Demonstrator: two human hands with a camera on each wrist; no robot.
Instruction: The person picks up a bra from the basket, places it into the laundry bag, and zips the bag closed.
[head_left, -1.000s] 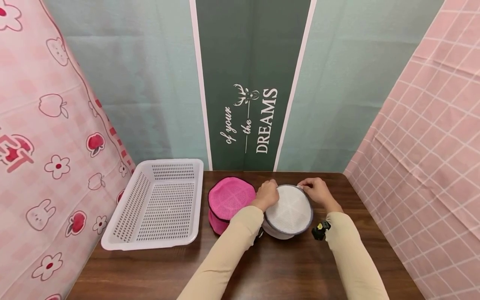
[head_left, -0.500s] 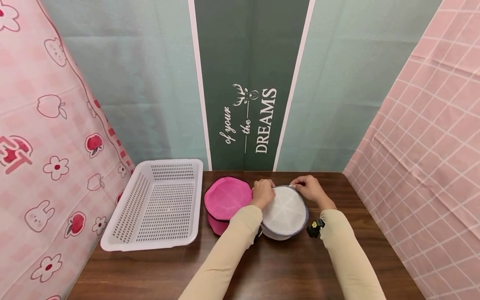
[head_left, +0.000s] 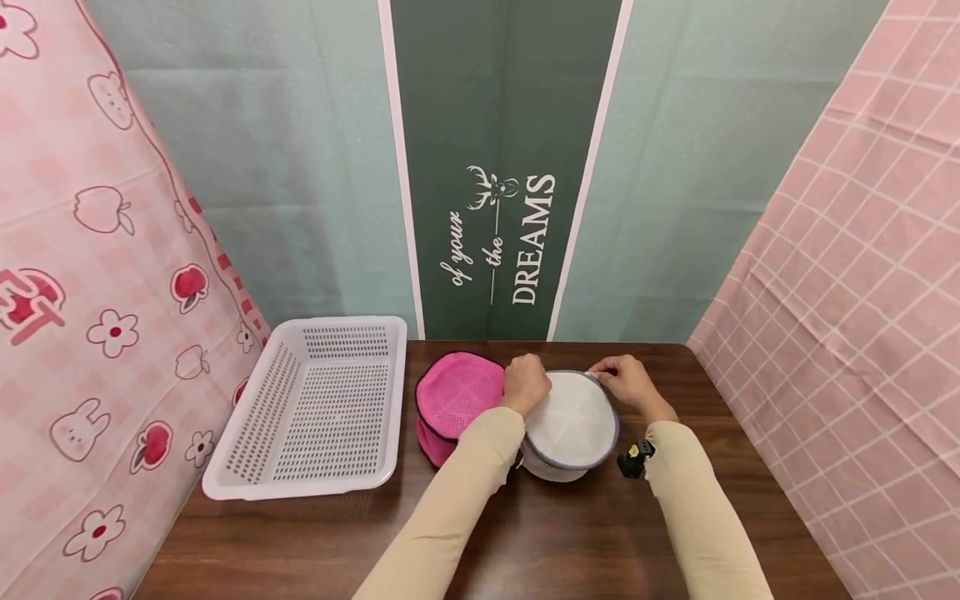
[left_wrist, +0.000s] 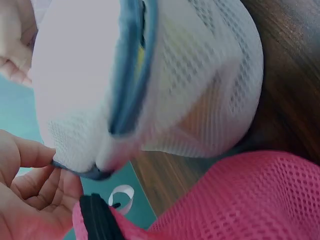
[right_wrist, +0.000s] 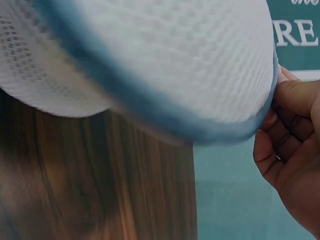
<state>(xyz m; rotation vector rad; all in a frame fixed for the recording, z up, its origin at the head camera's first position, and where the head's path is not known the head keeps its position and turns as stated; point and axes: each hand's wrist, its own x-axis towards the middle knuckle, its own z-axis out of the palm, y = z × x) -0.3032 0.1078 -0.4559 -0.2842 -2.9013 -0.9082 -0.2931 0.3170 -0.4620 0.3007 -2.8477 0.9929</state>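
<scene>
A round white mesh laundry bag with a grey-blue trimmed rim stands on the table between both hands. At the near left of its rim, my left hand pinches the trim between thumb and finger, which the left wrist view shows closely. My right hand pinches the far right of the rim; a small pale piece shows at its fingertips. In the left wrist view, a zipper opening along the blue trim reveals a bit of yellow. Left of it, partly behind my left forearm, sits a pink mesh laundry bag with black trim.
A white perforated plastic basket stands at the left of the brown wooden table. Patterned cloths hang along both sides, and a green cloth with lettering hangs behind the table.
The white laundry bag has shifted slightly left with both hands at its rim. My right hand went left along with it, then slightly back right. The pink bag has moved only a little.
</scene>
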